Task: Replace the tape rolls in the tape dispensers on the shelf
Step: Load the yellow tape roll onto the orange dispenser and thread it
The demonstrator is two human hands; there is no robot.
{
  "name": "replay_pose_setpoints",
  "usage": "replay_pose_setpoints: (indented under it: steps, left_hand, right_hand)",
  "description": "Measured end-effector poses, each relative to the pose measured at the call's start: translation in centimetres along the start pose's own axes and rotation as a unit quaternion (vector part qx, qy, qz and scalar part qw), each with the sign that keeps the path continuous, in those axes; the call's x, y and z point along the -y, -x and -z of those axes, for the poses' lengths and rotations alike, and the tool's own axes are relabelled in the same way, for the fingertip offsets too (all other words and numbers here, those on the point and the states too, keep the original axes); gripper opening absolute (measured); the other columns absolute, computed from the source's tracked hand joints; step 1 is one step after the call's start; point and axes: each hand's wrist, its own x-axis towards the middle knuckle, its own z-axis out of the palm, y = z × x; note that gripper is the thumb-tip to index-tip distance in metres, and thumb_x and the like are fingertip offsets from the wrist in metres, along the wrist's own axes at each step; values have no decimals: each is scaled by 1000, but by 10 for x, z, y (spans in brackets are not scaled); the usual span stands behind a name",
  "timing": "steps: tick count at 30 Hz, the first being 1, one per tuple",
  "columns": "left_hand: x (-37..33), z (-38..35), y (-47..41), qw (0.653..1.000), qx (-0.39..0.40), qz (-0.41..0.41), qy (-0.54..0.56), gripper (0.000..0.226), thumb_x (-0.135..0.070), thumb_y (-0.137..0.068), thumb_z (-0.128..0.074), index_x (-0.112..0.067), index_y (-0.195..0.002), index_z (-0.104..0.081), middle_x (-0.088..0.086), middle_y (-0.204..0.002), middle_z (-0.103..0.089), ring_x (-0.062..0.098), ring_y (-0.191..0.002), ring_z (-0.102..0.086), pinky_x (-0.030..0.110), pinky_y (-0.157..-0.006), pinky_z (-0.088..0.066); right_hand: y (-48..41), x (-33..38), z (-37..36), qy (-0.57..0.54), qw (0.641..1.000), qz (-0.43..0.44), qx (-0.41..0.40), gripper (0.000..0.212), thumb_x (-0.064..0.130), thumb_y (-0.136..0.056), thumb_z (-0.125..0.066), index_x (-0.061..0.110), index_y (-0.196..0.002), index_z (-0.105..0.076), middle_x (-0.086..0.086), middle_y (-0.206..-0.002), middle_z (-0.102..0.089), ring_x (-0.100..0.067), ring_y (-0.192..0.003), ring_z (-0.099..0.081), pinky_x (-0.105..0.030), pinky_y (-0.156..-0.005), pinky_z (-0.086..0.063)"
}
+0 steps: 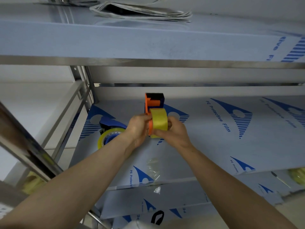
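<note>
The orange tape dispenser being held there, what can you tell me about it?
The orange tape dispenser looks like plastic, with a dark blue and black head at its far end. It is held over the film-covered shelf, head pointing away. A wide yellow tape roll sits on its near part. The left hand grips its orange side; the right hand holds the roll.

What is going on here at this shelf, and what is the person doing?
A person works on an orange tape dispenser at the middle shelf. The left hand grips the dispenser's side, and the right hand holds the yellow tape roll at its wheel. Whether the roll is fully seated cannot be told. A blue dispenser with a clear roll lies to the left, untouched.
</note>
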Motion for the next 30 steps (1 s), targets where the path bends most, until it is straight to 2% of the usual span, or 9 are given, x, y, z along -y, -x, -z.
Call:
replay_pose_setpoints:
  steps: [3,7,11,13,15,19,23,27,30]
  left_hand:
    - [1,0,-4,998,-45,-12,-30,39,13,-83,-53,8,-121,-53,22,-110,-63,33,-94,-64,40,-77,-57]
    - [4,2,-9,987,-69,-29,-141,35,10,-80,-61,2,-114,-56,21,-114,-63,37,-108,-60,50,-95,-49]
    - [9,4,-14,948,-59,-53,-307,31,5,-83,-60,-21,-88,-43,6,-97,-48,21,-93,-47,30,-82,-40]
    - [10,1,-17,939,-32,-64,-337,31,5,-84,-59,-20,-100,-52,2,-93,-49,19,-94,-46,29,-80,-39]
    - [12,-3,-20,948,-27,-56,-313,48,8,-84,-58,-3,-130,-49,7,-104,-58,23,-98,-55,33,-86,-46]
    - [17,-13,-17,976,-5,-30,-215,36,9,-83,-59,2,-118,-60,16,-102,-68,26,-85,-64,41,-83,-55]
    - [26,-23,-10,990,44,0,-134,29,10,-82,-53,3,-107,-66,7,-67,-68,13,-51,-61,21,-47,-49]
    - [25,-29,-6,997,45,41,-44,27,1,-88,-44,1,-109,-62,10,-79,-63,18,-60,-59,23,-50,-48]
    - [27,-31,-8,998,19,61,24,30,-11,-93,-44,2,-116,-59,11,-84,-62,21,-68,-58,30,-61,-46]
  right_hand:
    - [-2,-1,3,-15,998,-7,-60,14,14,-72,-72,18,-82,-62,8,-72,-60,-8,-68,-58,-23,-63,-47]
    - [-7,-4,18,-76,990,-80,-92,16,13,-68,-69,23,-68,-57,7,-66,-56,-16,-69,-57,-26,-64,-45]
    - [-6,-8,42,-58,991,-92,-82,27,2,-73,-67,18,-93,-57,1,-83,-57,-19,-86,-56,-27,-68,-47]
    - [-4,-9,56,-50,993,-97,-47,49,-1,-75,-66,17,-117,-50,0,-103,-52,-17,-98,-52,-29,-76,-48]
    - [0,-9,69,-54,996,-76,3,47,-3,-73,-63,19,-113,-53,-3,-109,-53,-20,-100,-53,-32,-76,-49]
    - [4,-15,78,-177,980,-75,59,45,2,-53,-49,14,-92,-69,-7,-97,-65,-20,-92,-61,-35,-82,-51]
    - [1,-21,64,-251,960,-120,-42,25,-3,-69,-55,13,-81,-71,-8,-81,-69,-26,-84,-63,-35,-76,-54]
    - [-2,-31,51,-276,939,-153,-139,18,5,-86,-59,18,-78,-69,-7,-89,-68,-28,-88,-64,-42,-82,-55]
    - [-2,-32,43,-281,934,-151,-161,17,6,-85,-61,20,-79,-69,-2,-84,-68,-23,-83,-64,-33,-74,-55]
